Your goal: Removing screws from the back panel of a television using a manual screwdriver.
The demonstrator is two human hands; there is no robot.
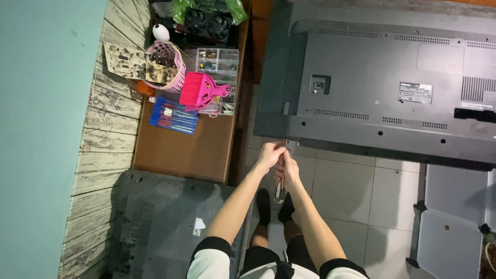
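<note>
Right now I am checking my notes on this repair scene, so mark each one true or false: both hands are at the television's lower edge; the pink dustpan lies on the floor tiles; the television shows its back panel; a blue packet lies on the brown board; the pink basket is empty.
1. Both hands are at the television's lower edge. True: the left hand and right hand meet at a small metal tab on the television.
2. The pink dustpan lies on the floor tiles. False: it rests on a clear compartment box.
3. The television shows its back panel. True.
4. A blue packet lies on the brown board. True.
5. The pink basket is empty. False: circuit boards stick out of it.
</note>
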